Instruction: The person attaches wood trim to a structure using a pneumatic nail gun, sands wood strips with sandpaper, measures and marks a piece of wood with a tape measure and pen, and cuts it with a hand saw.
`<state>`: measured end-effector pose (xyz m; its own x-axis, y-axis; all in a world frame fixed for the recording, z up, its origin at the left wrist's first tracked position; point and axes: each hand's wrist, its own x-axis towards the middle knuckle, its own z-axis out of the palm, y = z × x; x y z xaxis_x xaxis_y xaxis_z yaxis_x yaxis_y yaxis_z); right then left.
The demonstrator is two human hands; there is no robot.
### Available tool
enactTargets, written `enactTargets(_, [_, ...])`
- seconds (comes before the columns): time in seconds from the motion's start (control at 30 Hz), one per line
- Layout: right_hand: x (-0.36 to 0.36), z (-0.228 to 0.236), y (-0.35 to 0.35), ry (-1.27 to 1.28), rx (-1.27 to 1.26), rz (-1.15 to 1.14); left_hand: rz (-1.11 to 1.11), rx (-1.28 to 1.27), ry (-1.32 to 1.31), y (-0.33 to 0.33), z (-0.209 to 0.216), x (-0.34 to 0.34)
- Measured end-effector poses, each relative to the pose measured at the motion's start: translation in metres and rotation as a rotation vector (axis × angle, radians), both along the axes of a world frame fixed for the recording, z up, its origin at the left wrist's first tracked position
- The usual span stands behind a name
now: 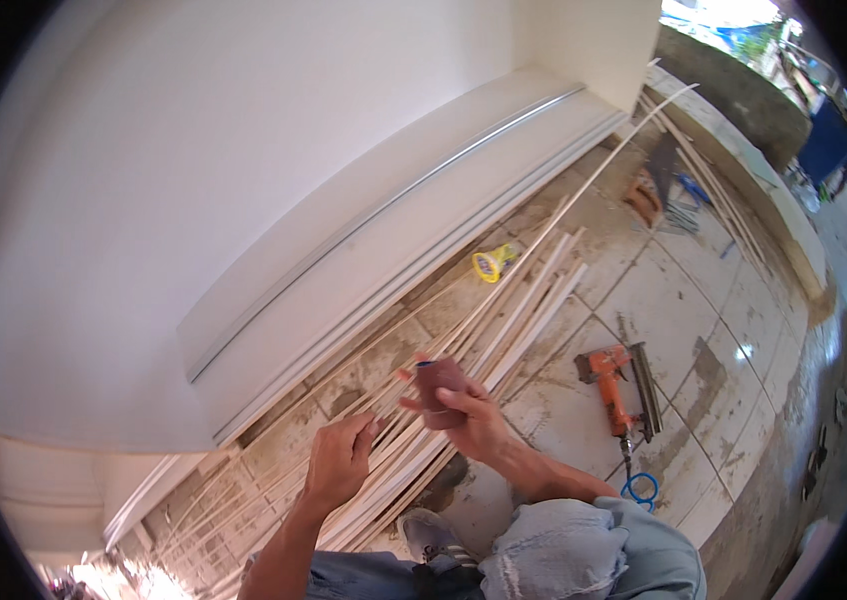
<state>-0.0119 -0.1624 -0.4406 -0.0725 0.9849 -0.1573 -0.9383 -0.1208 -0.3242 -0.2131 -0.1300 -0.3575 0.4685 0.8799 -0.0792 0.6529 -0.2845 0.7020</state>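
A reddish-brown piece of sandpaper [437, 396], folded or wrapped into a thick pad, is in my right hand [477, 424]. The thumb presses on its near face, and the fingers show behind its left side. My left hand [340, 455] is just left of it, apart from the sandpaper, with fingers curled and thumb and forefinger together. What the left fingers hold, if anything, cannot be made out. Beneath both hands lies a bundle of long, thin pale wooden strips [423, 450]. One long strip [598, 182] reaches from the bundle toward the far right.
A white cabinet [273, 210] with a metal rail fills the far left. On the dirty tiles to the right lies an orange nail gun [607, 380] with a blue hose [640, 490]. Farther off are a yellow cup-shaped object [491, 264] and a handsaw [653, 182].
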Motion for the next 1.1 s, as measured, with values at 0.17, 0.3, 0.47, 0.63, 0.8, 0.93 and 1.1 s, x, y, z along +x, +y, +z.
enactTargets(0.17, [0.008, -0.002, 0.010, -0.148, -0.054, 0.037, -0.026, -0.003, 0.015, -0.006, -0.012, -0.002])
enactTargets(0.3, [0.053, -0.012, 0.034, -0.201, 0.000, -0.203, 0.047, -0.323, -0.033, -0.008, -0.005, -0.019])
enactTargets(0.47, [0.127, -0.034, 0.065, -0.141, 0.060, -0.429, 0.105, -0.511, 0.003, -0.006, 0.011, -0.043])
enactTargets(0.63, [0.204, -0.091, 0.046, -0.551, -0.353, -0.692, 0.074, -0.284, 0.052, -0.002, 0.008, -0.045])
enactTargets(0.8, [0.206, -0.062, 0.042, -1.482, -0.037, -1.134, 0.053, -0.141, 0.039, -0.005, -0.003, -0.043])
enactTargets(0.93, [0.196, -0.017, 0.064, -2.419, 0.356, -0.706, 0.030, -0.036, 0.002, -0.005, -0.005, -0.034])
enactTargets(1.1, [0.122, -0.027, 0.061, -2.227, 0.735, -0.310, 0.018, 0.051, 0.013, -0.005, 0.000, -0.023])
